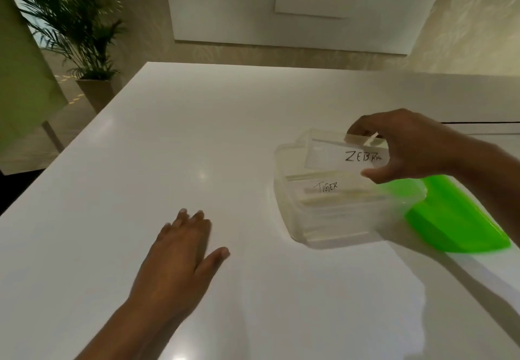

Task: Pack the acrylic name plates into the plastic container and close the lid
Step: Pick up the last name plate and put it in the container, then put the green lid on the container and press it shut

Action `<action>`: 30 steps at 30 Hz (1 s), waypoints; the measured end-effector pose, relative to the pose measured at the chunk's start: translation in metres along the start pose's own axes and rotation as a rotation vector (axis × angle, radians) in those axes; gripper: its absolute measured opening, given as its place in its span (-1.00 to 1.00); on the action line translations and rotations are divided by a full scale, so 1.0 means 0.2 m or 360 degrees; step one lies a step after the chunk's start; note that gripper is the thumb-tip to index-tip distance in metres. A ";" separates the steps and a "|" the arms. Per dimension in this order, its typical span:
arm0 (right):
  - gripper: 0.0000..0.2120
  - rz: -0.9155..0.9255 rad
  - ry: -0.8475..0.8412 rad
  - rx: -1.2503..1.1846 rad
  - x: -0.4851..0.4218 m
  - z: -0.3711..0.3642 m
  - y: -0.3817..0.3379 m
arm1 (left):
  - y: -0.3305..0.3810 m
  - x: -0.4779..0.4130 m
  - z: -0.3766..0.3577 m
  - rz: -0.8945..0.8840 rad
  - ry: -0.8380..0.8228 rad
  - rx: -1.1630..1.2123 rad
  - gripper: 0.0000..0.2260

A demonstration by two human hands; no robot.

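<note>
A clear plastic container (332,235) sits on the white table at the right. Inside it lie several clear acrylic name plates; the top one reads TIGER (326,187). My right hand (405,148) holds another clear name plate marked ZEBRA (337,158) by its right end, tilted just above the container's far side. The bright green lid (455,219) lies on the table to the right of the container, partly under its edge. My left hand (183,244) rests flat on the table to the left of the container, fingers apart, holding nothing.
The white table (197,134) stretches far to the left and back. A potted palm (81,30) stands on the floor beyond the table's far left corner. A dark cable (478,122) runs along the table at the right behind my arm.
</note>
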State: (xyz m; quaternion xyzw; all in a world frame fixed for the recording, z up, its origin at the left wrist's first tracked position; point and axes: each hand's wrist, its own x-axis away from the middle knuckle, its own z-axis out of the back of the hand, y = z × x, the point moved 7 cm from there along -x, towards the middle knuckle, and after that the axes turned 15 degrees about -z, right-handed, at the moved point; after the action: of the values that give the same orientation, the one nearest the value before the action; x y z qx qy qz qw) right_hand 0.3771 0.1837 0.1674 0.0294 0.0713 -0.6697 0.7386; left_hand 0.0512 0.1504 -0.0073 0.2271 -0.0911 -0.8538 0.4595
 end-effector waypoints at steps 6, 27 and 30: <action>-0.51 -0.0015 -0.0348 -0.0118 -0.07 -0.29 0.09 | -0.04 0.00 -0.02 0.0028 -0.0019 -0.0065 -0.33; -0.85 0.0187 0.0409 -0.0776 0.21 -0.12 -0.02 | 0.00 0.01 -0.02 0.0135 -0.0028 -0.0082 -0.37; -0.90 0.0309 0.0733 -0.0965 0.48 -0.11 -0.11 | 0.04 0.02 -0.02 0.0186 0.0057 -0.0072 -0.52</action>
State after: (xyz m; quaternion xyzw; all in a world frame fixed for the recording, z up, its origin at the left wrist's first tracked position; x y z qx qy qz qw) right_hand 0.3634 0.0903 0.1336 -0.0340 0.4268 -0.5210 0.7384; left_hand 0.0576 0.1419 -0.0090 0.2261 -0.0767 -0.8233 0.5150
